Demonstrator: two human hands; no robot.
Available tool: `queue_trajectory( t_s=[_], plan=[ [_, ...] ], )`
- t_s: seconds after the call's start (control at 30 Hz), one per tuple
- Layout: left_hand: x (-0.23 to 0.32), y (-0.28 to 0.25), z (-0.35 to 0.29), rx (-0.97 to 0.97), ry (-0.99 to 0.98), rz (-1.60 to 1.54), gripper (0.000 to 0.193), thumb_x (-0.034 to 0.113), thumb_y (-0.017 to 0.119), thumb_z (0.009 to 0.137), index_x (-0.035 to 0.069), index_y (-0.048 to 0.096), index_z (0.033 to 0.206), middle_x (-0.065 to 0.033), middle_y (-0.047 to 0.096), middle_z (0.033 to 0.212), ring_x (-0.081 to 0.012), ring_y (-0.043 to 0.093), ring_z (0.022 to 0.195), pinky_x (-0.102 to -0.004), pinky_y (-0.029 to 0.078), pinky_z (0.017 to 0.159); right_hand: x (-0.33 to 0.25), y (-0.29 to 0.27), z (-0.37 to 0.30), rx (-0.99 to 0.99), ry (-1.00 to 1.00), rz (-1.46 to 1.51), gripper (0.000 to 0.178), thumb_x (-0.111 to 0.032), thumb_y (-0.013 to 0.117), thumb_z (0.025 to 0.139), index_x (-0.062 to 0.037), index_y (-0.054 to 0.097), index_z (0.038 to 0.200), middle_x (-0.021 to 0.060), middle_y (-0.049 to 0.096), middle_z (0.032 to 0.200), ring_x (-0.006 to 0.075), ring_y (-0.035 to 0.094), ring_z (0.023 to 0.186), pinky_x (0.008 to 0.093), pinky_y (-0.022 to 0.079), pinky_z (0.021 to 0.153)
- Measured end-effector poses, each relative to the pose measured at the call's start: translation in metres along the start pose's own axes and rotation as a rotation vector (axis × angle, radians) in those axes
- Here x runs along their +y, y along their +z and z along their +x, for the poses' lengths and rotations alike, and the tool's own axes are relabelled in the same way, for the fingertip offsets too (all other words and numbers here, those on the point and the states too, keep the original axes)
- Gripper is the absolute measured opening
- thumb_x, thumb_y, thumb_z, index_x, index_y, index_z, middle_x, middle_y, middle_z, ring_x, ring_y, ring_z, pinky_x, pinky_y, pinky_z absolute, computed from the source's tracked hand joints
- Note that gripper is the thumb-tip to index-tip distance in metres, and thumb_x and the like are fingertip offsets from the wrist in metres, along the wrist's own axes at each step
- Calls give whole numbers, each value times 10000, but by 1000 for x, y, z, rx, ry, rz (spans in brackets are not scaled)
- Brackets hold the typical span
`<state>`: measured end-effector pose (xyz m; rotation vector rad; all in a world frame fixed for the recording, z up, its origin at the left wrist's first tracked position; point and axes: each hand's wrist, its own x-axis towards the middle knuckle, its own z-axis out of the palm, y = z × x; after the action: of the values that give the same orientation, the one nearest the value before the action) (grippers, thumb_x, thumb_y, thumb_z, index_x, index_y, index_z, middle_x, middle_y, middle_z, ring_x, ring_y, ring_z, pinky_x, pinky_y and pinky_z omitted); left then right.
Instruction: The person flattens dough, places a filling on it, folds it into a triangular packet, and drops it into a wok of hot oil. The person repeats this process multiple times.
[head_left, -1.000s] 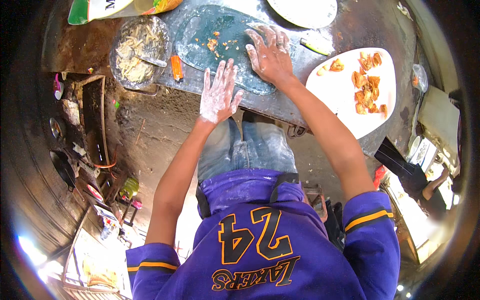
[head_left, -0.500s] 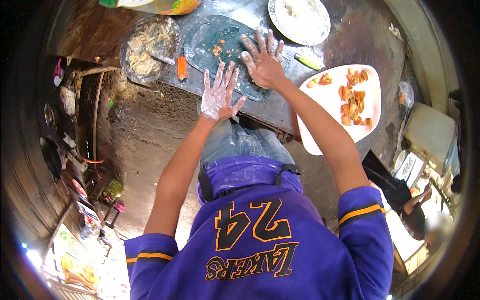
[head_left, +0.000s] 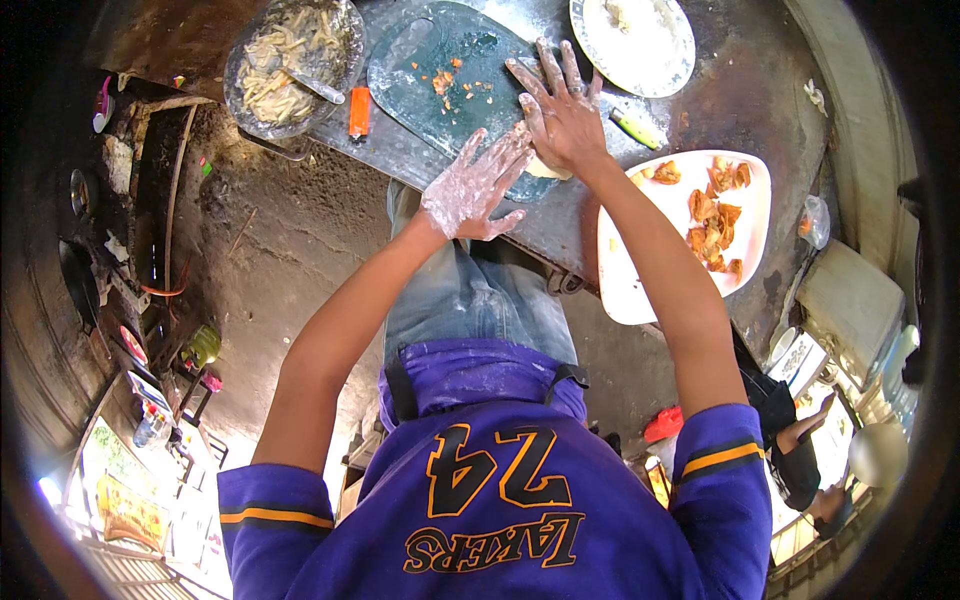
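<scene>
My left hand [head_left: 480,185], coated in white flour, lies open and slanted, its fingertips beside a pale flat piece of dough [head_left: 545,170]. My right hand [head_left: 566,118] is also floury, with its fingers spread over the right part of the dark green board [head_left: 412,85]. The dough shows between the two hands at the board's near edge, partly covered by the right hand. Small orange crumbs of filling [head_left: 443,82] are scattered on the board. Just right of my right hand lies a knife with a green handle [head_left: 636,128].
A white tray [head_left: 625,290] with several browned folded pieces stands at right. Behind it is a patterned plate [head_left: 655,75] with white flour. At left are an orange lighter [head_left: 359,112] and a bowl of pale strips [head_left: 290,65] with a spoon. Another person [head_left: 795,440] is at far right.
My left hand has moved right, toward my right hand, and turned inward. A pale piece of dough now shows between them. The whole view has shifted slightly.
</scene>
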<state>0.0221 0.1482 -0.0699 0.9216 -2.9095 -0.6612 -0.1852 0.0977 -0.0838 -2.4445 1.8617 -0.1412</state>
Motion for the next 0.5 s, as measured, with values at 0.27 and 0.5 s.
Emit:
queue_trajectory(
  t_s=[0.27,0.5],
  plan=[
    [4,-12,2,-76,5,113,814,519,445,953,13,222,1551,-200,170,1628,-309,121,1526,-563,50,1211,0,-13,6,-82,19,41,525,-353,338,1028,-396,266,1547,31,177,1648,313,99,1525,677,135,1164],
    [8,-12,5,251,-47,-240,649,228,533,951,-15,302,1506,-249,326,1548,-383,350,1418,-522,252,1174,0,-37,-54,1,339,457,533,-327,476,1004,-84,407,1473,241,496,1416,431,431,1337,477,323,1141]
  ],
)
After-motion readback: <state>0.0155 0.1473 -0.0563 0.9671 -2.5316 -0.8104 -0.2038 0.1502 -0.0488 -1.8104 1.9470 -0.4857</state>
